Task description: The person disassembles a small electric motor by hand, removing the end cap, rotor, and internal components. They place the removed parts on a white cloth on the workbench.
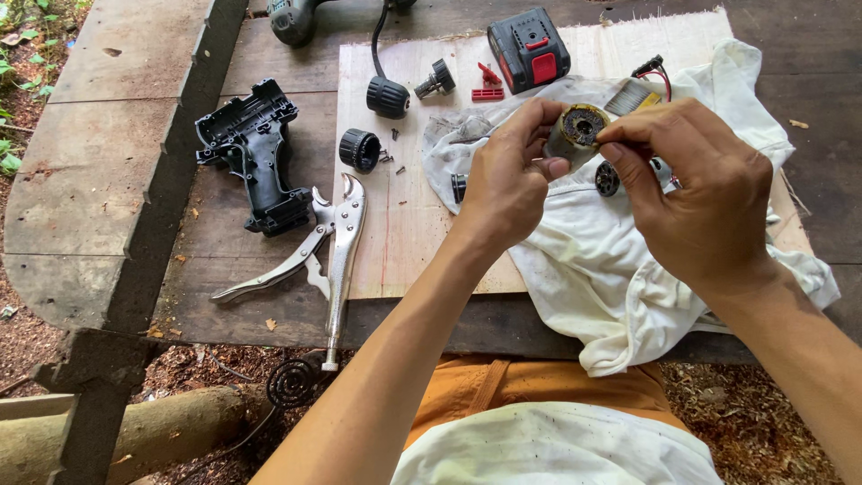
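Observation:
My left hand [507, 180] holds a small round, greasy yellowish motor part [579, 127] above a white cloth [593, 260]. My right hand [700, 193] pinches the same part's rim from the right with thumb and forefinger. Both hands grip it together. A small dark gear-like piece [608, 178] lies on the cloth just below the held part.
A black drill housing half [256, 153] and locking pliers [328, 247] lie to the left. On the plywood board [404, 233] sit a black ring [360, 149], a chuck [388, 96], small screws [392, 154], red clips [488, 85] and a black-red battery pack [528, 48].

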